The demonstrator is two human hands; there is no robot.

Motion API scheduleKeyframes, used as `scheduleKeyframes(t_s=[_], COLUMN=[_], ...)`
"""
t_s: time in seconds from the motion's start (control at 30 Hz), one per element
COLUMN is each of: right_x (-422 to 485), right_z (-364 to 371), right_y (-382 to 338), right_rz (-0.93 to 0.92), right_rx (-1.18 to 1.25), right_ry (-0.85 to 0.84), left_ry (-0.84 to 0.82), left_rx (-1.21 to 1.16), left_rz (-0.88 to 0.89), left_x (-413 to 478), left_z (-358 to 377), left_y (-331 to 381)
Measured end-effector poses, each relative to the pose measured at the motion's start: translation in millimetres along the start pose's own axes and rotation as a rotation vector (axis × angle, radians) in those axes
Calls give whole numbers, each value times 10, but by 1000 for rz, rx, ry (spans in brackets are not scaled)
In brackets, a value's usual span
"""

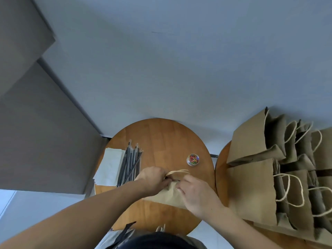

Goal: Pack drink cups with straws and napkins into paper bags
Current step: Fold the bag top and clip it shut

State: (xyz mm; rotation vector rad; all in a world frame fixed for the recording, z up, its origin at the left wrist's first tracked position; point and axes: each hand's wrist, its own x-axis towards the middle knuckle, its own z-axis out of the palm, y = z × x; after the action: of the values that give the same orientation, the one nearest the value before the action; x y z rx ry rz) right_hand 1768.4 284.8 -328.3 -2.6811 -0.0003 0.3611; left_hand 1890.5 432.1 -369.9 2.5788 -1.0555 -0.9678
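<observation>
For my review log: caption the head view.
Left hand and right hand grip a paper bag at its top, beside straws on a round table.

**A:** Where does the head view look from?

**B:** From the person's head, facing forward and steeply down. The round table [161, 141] sits just below frame centre.

**A:** How near is it?

**B:** Close. Both forearms come in from 6 to 8 o'clock. The left hand [152, 180] and right hand [195, 194] meet on a paper bag [167, 194] at the table's near half.

**A:** And the edges?

**B:** The lens is wide, so straight lines bow. A pale wall [179, 69] fills 12 o'clock, a grey panel [36, 123] 9 o'clock, a row of bags [251, 141] 3 to 4 o'clock, and dark clothing [161, 241] 6 o'clock.
</observation>
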Motion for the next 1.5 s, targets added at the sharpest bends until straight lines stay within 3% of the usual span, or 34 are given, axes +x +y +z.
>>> scheduleKeyframes(t_s=[0.13, 0.33, 1.1, 1.5], right_x=[256, 373, 426, 420], right_z=[13, -36, -69, -52], right_y=[-38, -35, 18, 62], right_rz=[102, 86, -34, -46], right_rx=[-179, -280, -391, -318], right_ry=[-69, -175, -149, -90], left_ry=[28, -6, 45, 73], left_rx=[8, 36, 28, 10], left_rz=[9, 14, 43, 34], left_x=[-72, -105, -74, -92], left_z=[35, 37, 59, 79], left_y=[30, 83, 50, 95])
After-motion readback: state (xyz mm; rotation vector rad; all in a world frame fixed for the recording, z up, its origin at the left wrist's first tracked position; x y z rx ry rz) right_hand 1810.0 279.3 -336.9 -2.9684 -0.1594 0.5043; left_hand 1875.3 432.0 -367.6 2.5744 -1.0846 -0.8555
